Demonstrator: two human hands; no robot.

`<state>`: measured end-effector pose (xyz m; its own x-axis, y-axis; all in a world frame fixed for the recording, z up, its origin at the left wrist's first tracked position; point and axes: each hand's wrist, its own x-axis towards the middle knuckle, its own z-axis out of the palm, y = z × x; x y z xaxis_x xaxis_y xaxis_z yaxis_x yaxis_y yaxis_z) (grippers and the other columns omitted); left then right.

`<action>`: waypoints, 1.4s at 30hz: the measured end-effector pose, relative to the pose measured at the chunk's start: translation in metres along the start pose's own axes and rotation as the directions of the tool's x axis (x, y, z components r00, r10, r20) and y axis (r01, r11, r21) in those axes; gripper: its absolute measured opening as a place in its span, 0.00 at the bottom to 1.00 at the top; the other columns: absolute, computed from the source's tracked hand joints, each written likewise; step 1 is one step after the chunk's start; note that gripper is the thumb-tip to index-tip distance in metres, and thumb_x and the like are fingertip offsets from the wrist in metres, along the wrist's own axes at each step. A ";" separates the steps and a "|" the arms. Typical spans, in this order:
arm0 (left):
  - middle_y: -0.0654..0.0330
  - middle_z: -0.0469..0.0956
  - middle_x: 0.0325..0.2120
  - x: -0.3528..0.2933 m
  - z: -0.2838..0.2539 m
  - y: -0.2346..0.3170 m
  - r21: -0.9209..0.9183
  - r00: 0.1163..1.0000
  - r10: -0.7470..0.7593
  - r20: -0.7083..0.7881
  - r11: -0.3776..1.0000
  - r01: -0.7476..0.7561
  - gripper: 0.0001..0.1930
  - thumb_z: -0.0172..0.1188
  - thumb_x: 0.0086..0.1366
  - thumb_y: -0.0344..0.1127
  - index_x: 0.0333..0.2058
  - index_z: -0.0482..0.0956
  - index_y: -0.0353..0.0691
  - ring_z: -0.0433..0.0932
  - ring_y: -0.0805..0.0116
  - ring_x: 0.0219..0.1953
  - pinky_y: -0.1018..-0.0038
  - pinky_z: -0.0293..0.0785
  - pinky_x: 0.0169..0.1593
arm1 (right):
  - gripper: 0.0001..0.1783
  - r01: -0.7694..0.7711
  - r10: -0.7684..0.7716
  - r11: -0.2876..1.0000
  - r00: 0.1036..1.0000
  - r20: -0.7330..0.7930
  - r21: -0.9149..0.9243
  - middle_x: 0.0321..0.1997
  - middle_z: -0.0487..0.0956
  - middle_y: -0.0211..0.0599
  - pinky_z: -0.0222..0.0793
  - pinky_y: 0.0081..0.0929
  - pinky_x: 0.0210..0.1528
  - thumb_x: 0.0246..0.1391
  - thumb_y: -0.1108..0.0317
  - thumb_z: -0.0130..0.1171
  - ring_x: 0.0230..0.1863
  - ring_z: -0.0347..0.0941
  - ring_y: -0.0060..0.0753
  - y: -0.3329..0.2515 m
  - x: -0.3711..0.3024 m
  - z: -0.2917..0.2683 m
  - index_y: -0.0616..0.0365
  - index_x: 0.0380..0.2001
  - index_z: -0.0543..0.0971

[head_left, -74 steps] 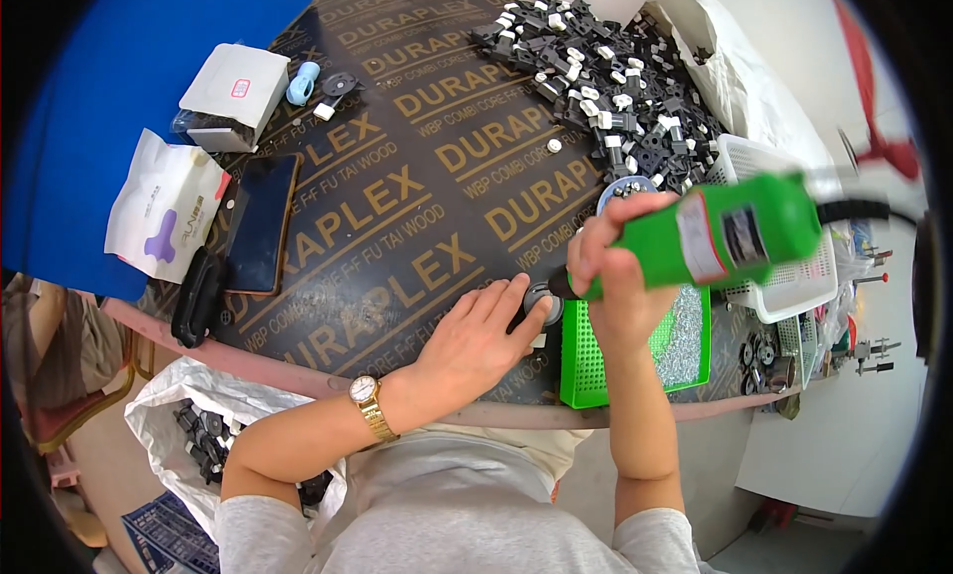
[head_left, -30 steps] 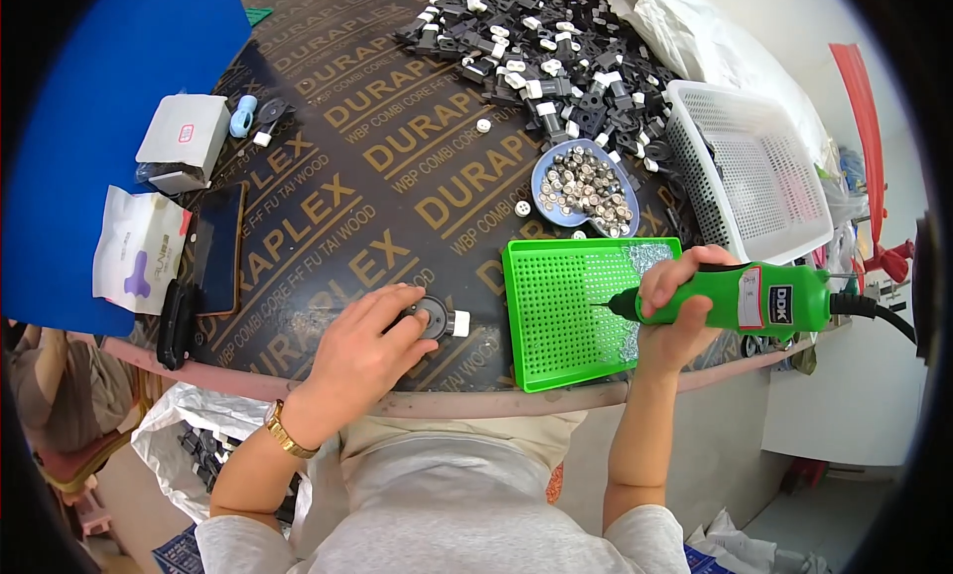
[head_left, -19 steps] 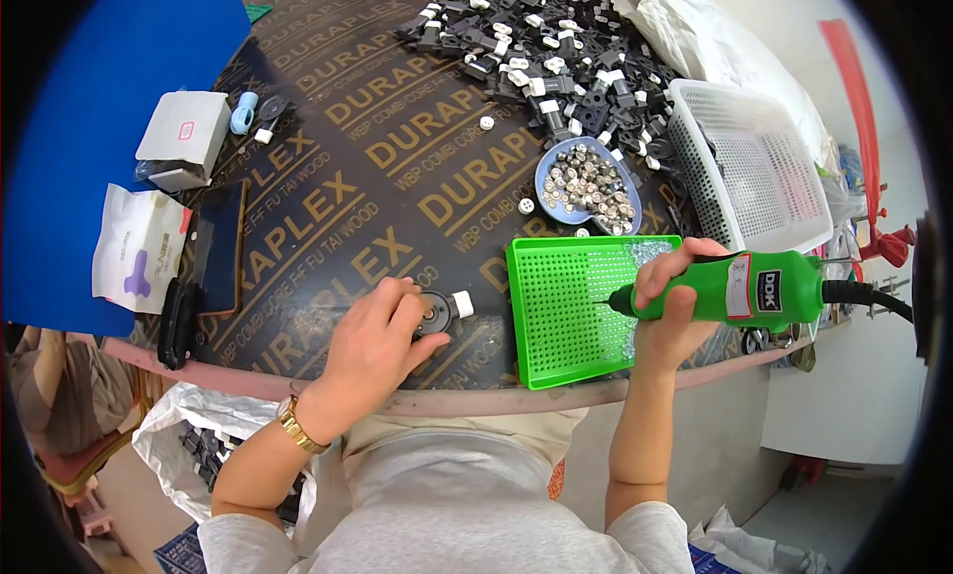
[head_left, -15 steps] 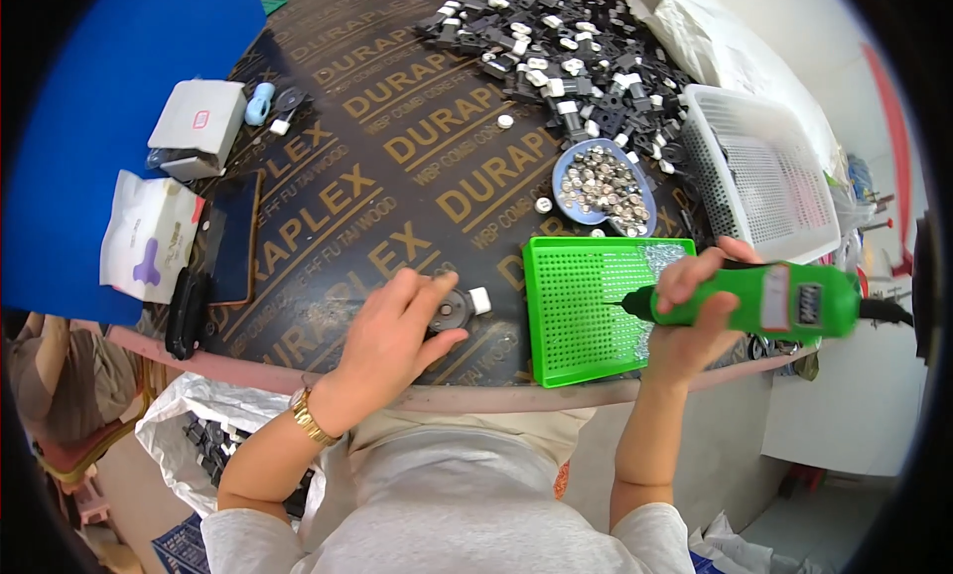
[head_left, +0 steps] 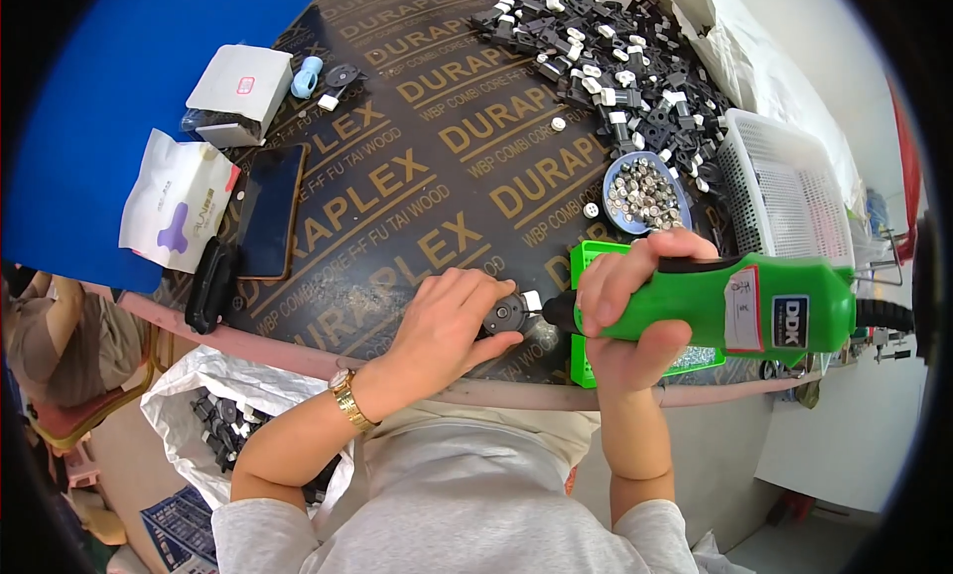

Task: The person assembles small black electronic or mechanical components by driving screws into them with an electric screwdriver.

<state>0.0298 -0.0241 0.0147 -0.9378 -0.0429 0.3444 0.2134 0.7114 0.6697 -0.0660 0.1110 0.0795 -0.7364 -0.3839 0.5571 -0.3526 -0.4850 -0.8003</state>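
While left hand (head_left: 447, 321) pinned small black plastic part (head_left: 508, 314) at frame centre, your right hand (head_left: 630, 311) gripped green electric screwdriver (head_left: 740, 309); keep bit square.

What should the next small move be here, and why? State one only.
Probably press the green power screwdriver down onto the small black part. The right hand has its tip at the part, and the left hand pins that part to the table.

Near the tabletop's left edge lay a dark phone (head_left: 268, 212), a white pouch (head_left: 177, 201) and a white box (head_left: 238, 82); a pile of black-and-white parts (head_left: 606, 48) filled the far right corner beside a white basket (head_left: 789, 192).
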 end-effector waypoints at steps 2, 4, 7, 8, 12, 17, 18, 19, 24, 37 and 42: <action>0.58 0.73 0.36 -0.001 -0.001 0.000 0.011 1.000 0.000 -0.015 1.000 0.000 0.25 0.69 0.47 0.37 0.44 0.73 0.38 0.70 0.57 0.39 0.67 0.65 0.43 | 0.36 0.080 -0.081 0.996 0.997 -0.015 -0.049 0.17 0.65 0.26 0.55 0.17 0.16 0.50 0.38 0.55 0.12 0.58 0.20 -0.003 0.001 -0.006 0.58 0.48 0.62; 0.59 0.72 0.36 -0.003 0.000 0.000 0.025 1.000 -0.007 -0.009 1.000 0.008 0.24 0.68 0.48 0.39 0.44 0.72 0.39 0.70 0.58 0.40 0.66 0.64 0.43 | 0.36 0.201 -0.205 0.975 0.978 -0.027 -0.095 0.17 0.64 0.26 0.54 0.16 0.16 0.50 0.38 0.55 0.13 0.58 0.19 -0.014 0.006 -0.024 0.59 0.48 0.63; 0.60 0.71 0.35 -0.005 0.001 -0.001 0.064 0.999 -0.032 0.006 0.997 0.032 0.24 0.66 0.50 0.41 0.45 0.72 0.41 0.69 0.60 0.40 0.66 0.63 0.44 | 0.33 0.179 -0.215 0.950 0.969 -0.122 -0.254 0.18 0.62 0.28 0.52 0.17 0.17 0.52 0.42 0.56 0.14 0.56 0.18 -0.025 0.010 -0.063 0.60 0.47 0.64; 0.60 0.71 0.36 -0.005 0.002 -0.001 0.061 1.000 -0.025 0.003 0.998 0.025 0.24 0.67 0.50 0.41 0.45 0.72 0.40 0.69 0.60 0.40 0.66 0.63 0.44 | 0.32 0.166 -0.207 0.947 0.970 -0.128 -0.274 0.18 0.62 0.28 0.52 0.17 0.17 0.53 0.43 0.56 0.14 0.56 0.18 -0.024 0.009 -0.074 0.60 0.47 0.64; 0.59 0.72 0.36 -0.004 0.003 0.001 0.068 1.000 -0.017 0.004 0.998 0.016 0.25 0.67 0.49 0.41 0.45 0.72 0.39 0.70 0.60 0.41 0.66 0.63 0.44 | 0.34 0.132 -0.197 0.945 0.960 -0.197 -0.300 0.17 0.66 0.29 0.55 0.16 0.16 0.50 0.45 0.60 0.13 0.59 0.19 -0.015 0.002 -0.095 0.63 0.46 0.64; 0.56 0.74 0.37 -0.001 0.004 0.001 0.064 1.000 -0.005 -0.018 0.998 0.006 0.27 0.69 0.46 0.37 0.45 0.73 0.36 0.71 0.57 0.39 0.66 0.64 0.44 | 0.34 0.120 -0.203 0.933 0.954 -0.220 -0.340 0.18 0.66 0.30 0.56 0.17 0.16 0.49 0.44 0.60 0.14 0.60 0.20 -0.011 -0.001 -0.102 0.62 0.46 0.64; 0.56 0.74 0.37 -0.001 0.004 0.002 0.071 1.000 -0.003 -0.017 0.997 0.004 0.27 0.69 0.46 0.38 0.45 0.73 0.36 0.71 0.57 0.39 0.66 0.64 0.44 | 0.34 0.134 -0.211 0.939 0.952 -0.223 -0.317 0.18 0.66 0.30 0.56 0.17 0.17 0.49 0.44 0.60 0.15 0.60 0.20 -0.012 0.000 -0.102 0.62 0.46 0.64; 0.56 0.74 0.37 -0.001 0.004 0.002 0.072 1.000 -0.003 -0.015 0.997 0.004 0.27 0.69 0.46 0.38 0.45 0.73 0.36 0.71 0.57 0.39 0.66 0.64 0.44 | 0.35 0.148 -0.219 0.944 0.950 -0.225 -0.295 0.18 0.66 0.30 0.56 0.17 0.17 0.49 0.44 0.60 0.15 0.61 0.20 -0.012 0.001 -0.103 0.62 0.46 0.64; 0.59 0.74 0.36 -0.001 0.006 0.000 0.094 1.000 -0.003 -0.012 0.996 0.005 0.26 0.68 0.47 0.41 0.44 0.73 0.37 0.71 0.59 0.40 0.66 0.64 0.43 | 0.34 0.158 -0.234 0.943 0.940 -0.247 -0.293 0.18 0.66 0.30 0.55 0.16 0.17 0.49 0.44 0.60 0.15 0.61 0.20 -0.006 0.010 -0.110 0.63 0.45 0.65; 0.58 0.75 0.36 0.001 0.006 0.000 0.091 0.999 -0.030 -0.012 0.995 0.031 0.27 0.69 0.46 0.41 0.44 0.73 0.36 0.71 0.59 0.38 0.67 0.64 0.42 | 0.39 0.086 -0.168 0.937 0.960 -0.222 -0.339 0.15 0.66 0.30 0.56 0.16 0.14 0.45 0.39 0.60 0.12 0.60 0.20 -0.015 -0.003 -0.108 0.62 0.45 0.64; 0.59 0.75 0.35 0.001 0.005 0.000 0.085 0.999 -0.034 -0.011 0.996 0.035 0.27 0.69 0.45 0.41 0.44 0.74 0.36 0.71 0.60 0.38 0.67 0.64 0.42 | 0.38 0.078 -0.166 0.932 0.960 -0.225 -0.354 0.14 0.66 0.30 0.55 0.16 0.14 0.45 0.39 0.60 0.12 0.60 0.20 -0.016 -0.004 -0.107 0.62 0.45 0.64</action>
<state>0.0272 -0.0204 0.0117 -0.9415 -0.0747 0.3287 0.1566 0.7666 0.6227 -0.1192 0.2043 0.0658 -0.7784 -0.1108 0.6179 -0.5908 -0.2038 -0.7807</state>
